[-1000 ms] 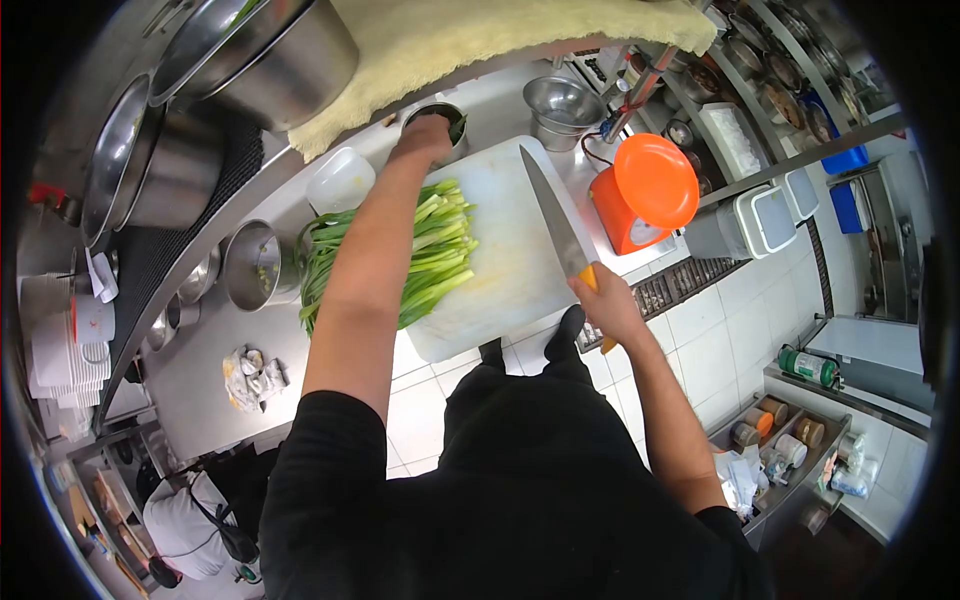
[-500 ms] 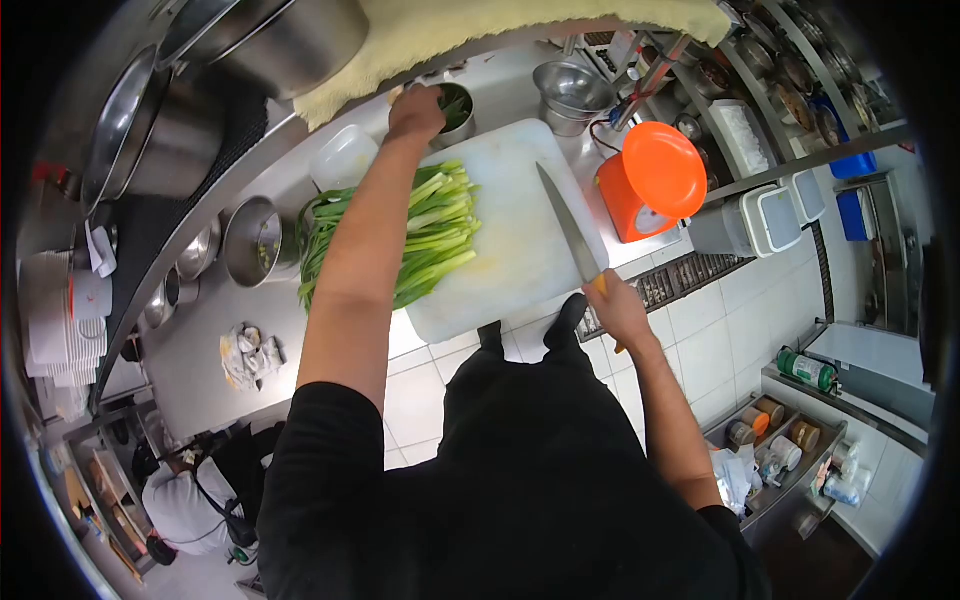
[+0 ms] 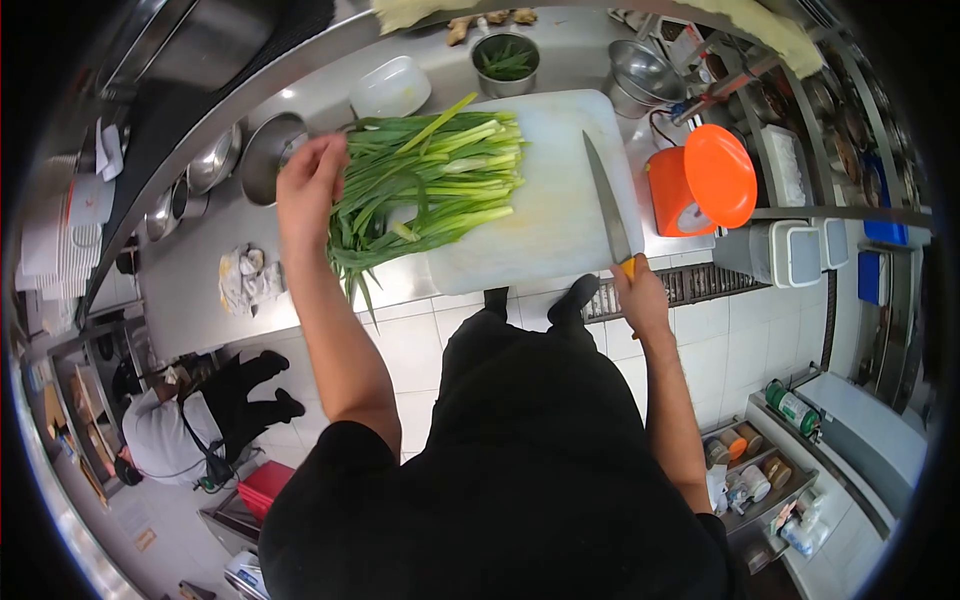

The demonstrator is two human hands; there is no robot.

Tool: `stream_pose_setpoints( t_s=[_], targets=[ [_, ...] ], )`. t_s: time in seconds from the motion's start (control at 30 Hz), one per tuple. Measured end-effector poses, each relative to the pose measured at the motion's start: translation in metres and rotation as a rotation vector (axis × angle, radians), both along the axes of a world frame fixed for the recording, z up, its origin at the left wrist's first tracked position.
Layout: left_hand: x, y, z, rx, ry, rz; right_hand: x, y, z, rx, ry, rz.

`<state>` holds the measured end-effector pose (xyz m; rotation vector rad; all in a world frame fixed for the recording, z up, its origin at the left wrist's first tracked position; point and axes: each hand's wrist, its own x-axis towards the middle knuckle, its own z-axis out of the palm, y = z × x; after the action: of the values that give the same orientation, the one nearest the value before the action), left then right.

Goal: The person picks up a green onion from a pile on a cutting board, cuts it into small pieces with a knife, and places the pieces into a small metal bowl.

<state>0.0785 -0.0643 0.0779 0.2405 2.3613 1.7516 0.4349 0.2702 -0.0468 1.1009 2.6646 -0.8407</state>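
A large bunch of green onions (image 3: 440, 170) lies across the left part of the white cutting board (image 3: 560, 190), its leafy ends spilling past the left edge. My left hand (image 3: 312, 185) is raised at those leafy ends, near a metal bowl, with its fingers bent together; whether something small is between them is hidden. My right hand (image 3: 642, 300) grips the yellow handle of a long knife (image 3: 608, 200), whose blade lies over the board's right side, pointing away. Behind the board stands a metal pot (image 3: 505, 66) with cut greens inside.
An orange scale (image 3: 683, 190) stands right of the board, near metal bowls (image 3: 642, 75). A white dish (image 3: 392, 88) and a crumpled cloth (image 3: 250, 280) are on the steel counter (image 3: 195, 310). Another person (image 3: 175, 430) is at the lower left.
My left hand has moved from the metal pot back to the leafy ends at the left. The view has shifted, and more of the green onions shows. My right hand still holds the knife.
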Motion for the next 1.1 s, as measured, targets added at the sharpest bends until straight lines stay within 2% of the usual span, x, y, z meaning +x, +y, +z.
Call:
stream_pose_setpoints(
  t_s=[0.13,0.2,0.23,0.3,0.33,0.43,0.53,0.63,0.73,0.93,1.1],
  targets=[
    [0.04,-0.071,-0.032,-0.177,-0.129,0.068,-0.008,-0.001,0.001,0.074,-0.042,0.028],
    [0.06,-0.08,-0.049,-0.343,0.009,-0.081,-0.014,-0.003,0.003,0.088,-0.068,0.032],
    [0.07,-0.076,-0.055,-0.425,0.077,-0.158,-0.016,-0.003,0.001,0.105,-0.074,0.044],
    [0.09,-0.055,-0.071,-0.414,0.065,-0.228,-0.02,-0.001,-0.005,0.141,-0.084,0.063],
    [0.101,-0.04,-0.075,-0.427,0.194,-0.269,-0.024,-0.003,-0.002,0.149,-0.091,0.057],
    [0.126,0.009,-0.09,-0.529,0.359,-0.361,-0.035,-0.009,0.007,0.172,-0.094,0.033],
    [0.136,0.042,-0.113,-0.576,0.479,-0.358,-0.038,-0.01,-0.002,0.186,-0.083,0.015],
    [0.142,0.049,-0.123,-0.711,0.348,-0.417,-0.041,-0.01,-0.004,0.219,-0.09,0.01],
    [0.154,0.042,-0.138,-0.717,0.386,-0.496,-0.042,-0.017,-0.004,0.226,-0.093,-0.012],
    [0.166,0.033,-0.141,-0.577,0.463,-0.472,-0.041,-0.021,-0.005,0.237,-0.09,-0.035],
    [0.162,0.034,-0.158,-0.578,0.459,-0.449,-0.042,-0.019,-0.008,0.237,-0.084,-0.029]
  ],
)
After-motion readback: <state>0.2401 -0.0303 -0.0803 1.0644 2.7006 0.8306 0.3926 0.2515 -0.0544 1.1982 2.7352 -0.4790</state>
